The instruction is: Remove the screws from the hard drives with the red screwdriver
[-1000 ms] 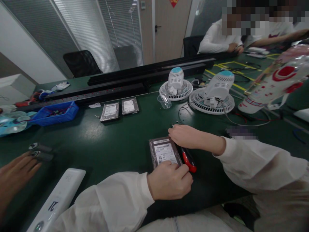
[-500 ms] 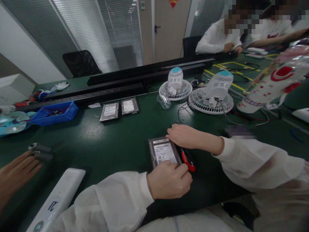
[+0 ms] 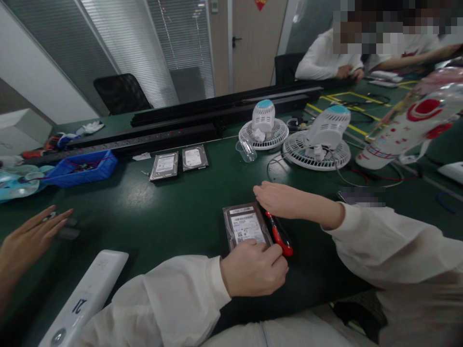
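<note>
A hard drive (image 3: pixel 246 222) with a white label lies flat in front of me. My left hand (image 3: pixel 255 267) is closed over its near end, fingers curled against the edge and partly hiding it. My right hand (image 3: pixel 277 197) is just beyond the drive's far right corner, palm down. Its fingers are bent together, and their tips and anything in them are hidden. Along the drive's right side lies a tool with a red and black handle (image 3: pixel 281 237), its far end hidden under my right hand.
Two more hard drives (image 3: pixel 164 166) lie farther back, left of a clear plastic cup (image 3: pixel 246 151). White fan units (image 3: pixel 316 144) stand behind on the right. A blue bin (image 3: pixel 85 168) is at left. Another person's hand (image 3: pixel 34 241) reaches in near a white device (image 3: pixel 85 299).
My right hand has shifted slightly right and away from the drive's corner, showing more of the red handle. The other person's hand has moved up. My left hand stays put.
</note>
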The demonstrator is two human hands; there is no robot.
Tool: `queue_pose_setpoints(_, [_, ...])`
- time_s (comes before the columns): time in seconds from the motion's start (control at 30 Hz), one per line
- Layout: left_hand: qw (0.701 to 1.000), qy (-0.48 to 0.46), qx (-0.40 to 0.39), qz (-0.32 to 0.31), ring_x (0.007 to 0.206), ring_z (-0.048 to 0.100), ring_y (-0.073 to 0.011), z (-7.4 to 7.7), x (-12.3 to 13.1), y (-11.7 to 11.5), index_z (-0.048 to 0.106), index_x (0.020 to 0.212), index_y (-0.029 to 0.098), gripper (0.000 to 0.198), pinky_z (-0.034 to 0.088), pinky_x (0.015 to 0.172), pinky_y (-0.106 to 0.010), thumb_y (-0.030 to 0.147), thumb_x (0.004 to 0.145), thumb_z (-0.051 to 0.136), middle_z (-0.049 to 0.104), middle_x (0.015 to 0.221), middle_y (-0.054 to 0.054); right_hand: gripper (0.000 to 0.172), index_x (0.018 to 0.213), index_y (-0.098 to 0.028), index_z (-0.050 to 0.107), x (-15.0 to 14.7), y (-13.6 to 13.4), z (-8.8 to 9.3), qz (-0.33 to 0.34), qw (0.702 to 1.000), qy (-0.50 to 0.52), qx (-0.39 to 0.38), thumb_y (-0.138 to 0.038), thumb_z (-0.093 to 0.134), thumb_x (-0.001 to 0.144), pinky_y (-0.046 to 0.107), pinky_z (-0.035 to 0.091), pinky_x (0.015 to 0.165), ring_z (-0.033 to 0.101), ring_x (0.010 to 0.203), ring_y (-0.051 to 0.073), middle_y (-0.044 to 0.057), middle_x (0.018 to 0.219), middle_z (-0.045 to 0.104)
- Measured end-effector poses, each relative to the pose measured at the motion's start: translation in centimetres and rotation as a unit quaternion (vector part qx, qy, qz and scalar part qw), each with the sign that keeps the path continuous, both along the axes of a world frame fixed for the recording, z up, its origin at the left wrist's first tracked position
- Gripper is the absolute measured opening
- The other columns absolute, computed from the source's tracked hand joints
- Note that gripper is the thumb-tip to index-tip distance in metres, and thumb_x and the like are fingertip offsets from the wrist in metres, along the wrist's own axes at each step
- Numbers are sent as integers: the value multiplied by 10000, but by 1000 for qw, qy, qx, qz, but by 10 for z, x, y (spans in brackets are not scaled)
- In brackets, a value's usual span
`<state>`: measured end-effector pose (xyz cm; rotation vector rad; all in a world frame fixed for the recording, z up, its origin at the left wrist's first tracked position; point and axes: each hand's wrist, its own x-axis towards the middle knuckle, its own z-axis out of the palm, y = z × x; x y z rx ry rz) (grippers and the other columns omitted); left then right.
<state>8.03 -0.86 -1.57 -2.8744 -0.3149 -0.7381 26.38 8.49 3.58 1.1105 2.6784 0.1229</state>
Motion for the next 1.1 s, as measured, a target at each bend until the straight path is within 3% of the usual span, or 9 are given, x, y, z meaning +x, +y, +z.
queue_pose_setpoints(0.3, [1000, -11, -6, 3, 590, 593, -140, 0, -1, 0, 629, 817, 158, 267, 376, 479, -305, 262, 1020, 490, 626, 809, -39, 233, 1029, -79, 631, 36, 25, -8, -142, 985, 93, -29, -143, 412, 984, 341, 430, 766, 614, 841, 237, 160, 927, 680])
queue_pose_setpoints(0.5, [999, 6, -35, 21, 630, 619, -163, 11, -1, -2, 630, 848, 170, 250, 423, 512, -315, 290, 1016, 490, 655, 834, -44, 252, 1006, -120, 642, 53, 9, 5, -198, 958, 204, -39, -208, 409, 970, 376, 478, 837, 656, 935, 262, 162, 996, 700])
queue_pose_setpoints(0.6, [982, -26, -138, 127, 749, 660, -199, 37, -11, 0, 635, 958, 178, 180, 520, 620, -339, 319, 990, 529, 688, 936, -50, 265, 976, -152, 662, 55, -26, 18, -199, 942, 264, -59, -265, 422, 971, 346, 514, 805, 677, 890, 225, 110, 958, 720])
queue_pose_setpoints(0.67, [944, -58, -219, 241, 967, 678, -246, 53, -26, 3, 624, 1086, 179, 200, 569, 793, -380, 332, 972, 563, 689, 1072, -80, 318, 1033, -172, 680, 50, -58, 23, -192, 934, 292, -75, -311, 396, 1002, 328, 542, 807, 685, 905, 201, 91, 989, 728])
queue_pose_setpoints(0.77, [878, -60, -293, 374, 1214, 615, -314, 63, -58, 1, 498, 1390, 142, 523, 533, 1007, -493, 454, 976, 563, 627, 1317, -159, 318, 1079, -185, 688, 36, -106, 16, -160, 923, 334, -102, -370, 436, 1020, 373, 566, 899, 665, 1013, 213, 100, 1067, 716])
queue_pose_setpoints(0.87, [846, -11, -320, 427, 1416, 469, -401, 49, -82, -13, 425, 1495, 156, 768, 459, 1095, -595, 610, 902, 607, 489, 1536, -204, 337, 1186, -183, 685, 21, -135, -5, -137, 945, 295, -29, -383, 657, 917, 489, 558, 985, 617, 1171, 291, 145, 1246, 669])
queue_pose_setpoints(0.9, [844, 8, -318, 432, 1457, 413, -435, 41, -86, -19, 418, 1507, 156, 858, 435, 1110, -625, 637, 841, 663, 428, 1590, -221, 482, 1257, -174, 665, 17, -140, -13, -136, 951, 278, 5, -391, 758, 837, 500, 572, 953, 617, 1157, 314, 163, 1273, 656])
queue_pose_setpoints(1.0, [847, 58, -310, 428, 1540, 242, -491, 16, -84, -37, 415, 1521, 146, 1051, 372, 1144, -675, 644, 682, 803, 249, 1684, -258, 732, 1335, -157, 640, 8, -146, -30, -119, 965, 211, 101, -454, 865, 705, 547, 562, 948, 578, 1239, 397, 232, 1405, 593])
queue_pose_setpoints(1.1, [845, 78, -317, 424, 1557, 162, -511, -2, -71, -44, 405, 1524, 76, 1140, 351, 1147, -697, 628, 636, 858, 181, 1684, -313, 731, 1282, -125, 674, 3, -149, -38, -123, 963, 163, 175, -550, 836, 709, 596, 516, 986, 496, 1362, 462, 291, 1551, 470])
